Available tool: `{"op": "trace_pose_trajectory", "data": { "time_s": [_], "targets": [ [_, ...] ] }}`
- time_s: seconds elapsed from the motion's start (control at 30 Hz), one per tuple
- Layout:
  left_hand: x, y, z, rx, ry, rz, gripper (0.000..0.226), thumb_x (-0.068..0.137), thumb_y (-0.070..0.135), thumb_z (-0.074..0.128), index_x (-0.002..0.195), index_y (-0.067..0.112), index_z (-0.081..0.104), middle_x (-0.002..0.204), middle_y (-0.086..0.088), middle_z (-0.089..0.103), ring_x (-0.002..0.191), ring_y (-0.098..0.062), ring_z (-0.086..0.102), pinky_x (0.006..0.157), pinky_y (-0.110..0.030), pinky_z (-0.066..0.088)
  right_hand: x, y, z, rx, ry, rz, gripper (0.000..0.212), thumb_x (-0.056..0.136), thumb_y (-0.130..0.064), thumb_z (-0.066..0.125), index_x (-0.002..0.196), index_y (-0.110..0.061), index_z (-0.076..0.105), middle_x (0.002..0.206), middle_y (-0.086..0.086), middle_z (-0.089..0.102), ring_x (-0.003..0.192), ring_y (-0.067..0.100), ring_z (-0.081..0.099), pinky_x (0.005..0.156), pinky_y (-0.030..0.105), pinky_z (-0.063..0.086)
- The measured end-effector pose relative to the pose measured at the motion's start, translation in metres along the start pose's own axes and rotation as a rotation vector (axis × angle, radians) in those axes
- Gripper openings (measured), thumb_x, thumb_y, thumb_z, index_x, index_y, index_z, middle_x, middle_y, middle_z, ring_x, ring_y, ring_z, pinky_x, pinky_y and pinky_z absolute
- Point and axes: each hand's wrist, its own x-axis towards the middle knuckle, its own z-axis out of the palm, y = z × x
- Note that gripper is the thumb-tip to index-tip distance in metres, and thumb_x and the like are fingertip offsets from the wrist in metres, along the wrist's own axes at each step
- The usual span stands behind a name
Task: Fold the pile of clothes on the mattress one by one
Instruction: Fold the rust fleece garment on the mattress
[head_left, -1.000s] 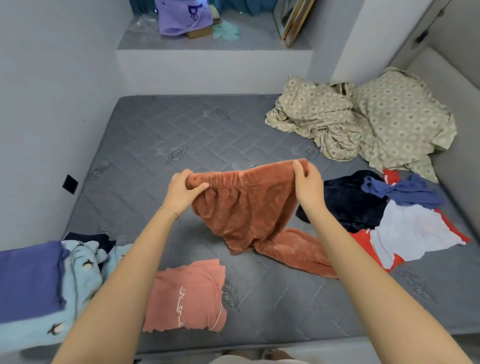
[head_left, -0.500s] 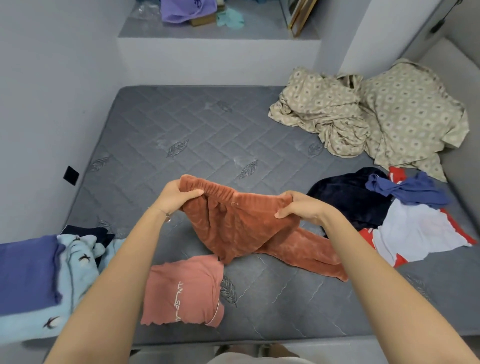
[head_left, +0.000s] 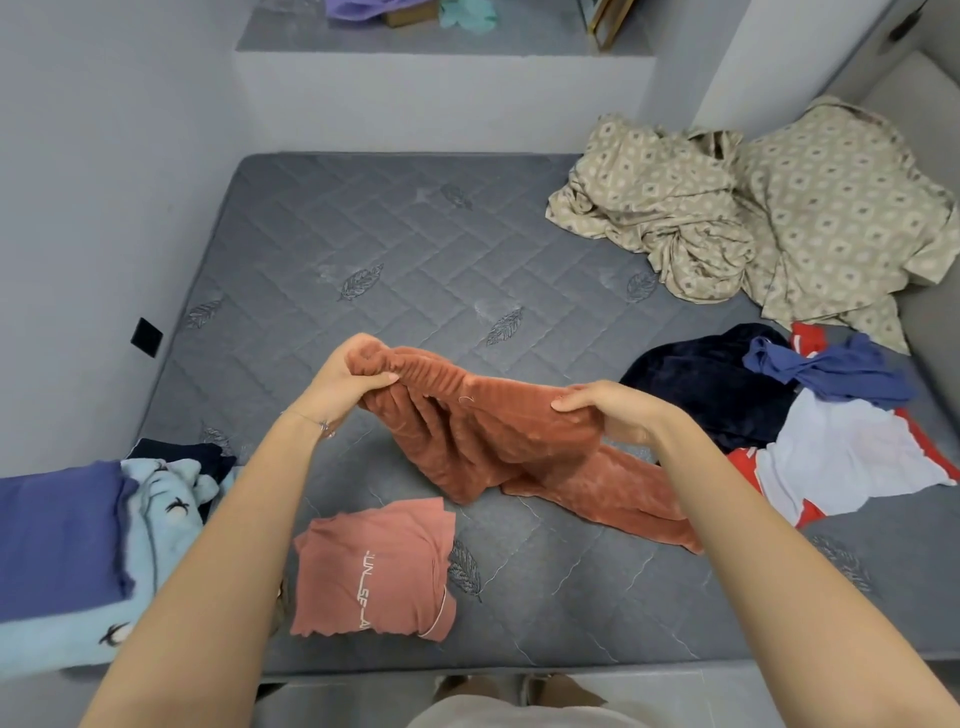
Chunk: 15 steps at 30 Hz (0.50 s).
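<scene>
A grey quilted mattress is seen between pale walls, with a raised ledge beyond its far edge. Rust-brown trousers are held up over the middle of the mattress by the waistband, while the legs are draped down onto the surface and trail toward the right. One end of the waistband is gripped by the left hand, fingers curled round the bunched elastic. The other end is clamped by the right hand, and the two hands are kept apart.

A folded pink top is laid flat near the front edge, just beside the trousers. The unfolded pile is found at the right: a navy garment, a blue one and a white-and-red one, overlapping. A light-blue garment is covered partly by a purple-blue cloth at the left. A crumpled beige patterned sheet is heaped in the far right corner.
</scene>
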Motion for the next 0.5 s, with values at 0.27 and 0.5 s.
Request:
{"op": "trace_pose_trajectory", "data": {
  "time_s": [0.27, 0.5],
  "targets": [
    [0.000, -0.009, -0.012, -0.081, -0.186, -0.088, 0.046, 0.070, 0.012, 0.078, 0.111, -0.001, 0.062, 0.103, -0.019, 0.070, 0.096, -0.029, 0.068, 0.081, -0.037, 0.055, 0.005, -0.001, -0.003, 0.050, 0.448, -0.328, 0.027, 0.077, -0.021, 0.080, 0.099, -0.010, 0.067, 0.096, 0.004, 0.070, 0.092, 0.021, 0.065, 0.084, 0.033, 0.046],
    [-0.002, -0.007, -0.007, -0.084, -0.293, -0.194, 0.061, 0.057, 0.038, 0.086, 0.104, 0.004, 0.069, 0.091, -0.012, 0.072, 0.087, -0.023, 0.068, 0.075, -0.032, 0.053, 0.003, -0.002, -0.005, 0.073, 0.557, -0.360, 0.025, 0.077, -0.006, 0.078, 0.079, -0.014, 0.054, 0.074, 0.002, 0.057, 0.067, 0.013, 0.054, 0.059, 0.023, 0.042]
  ]
}}
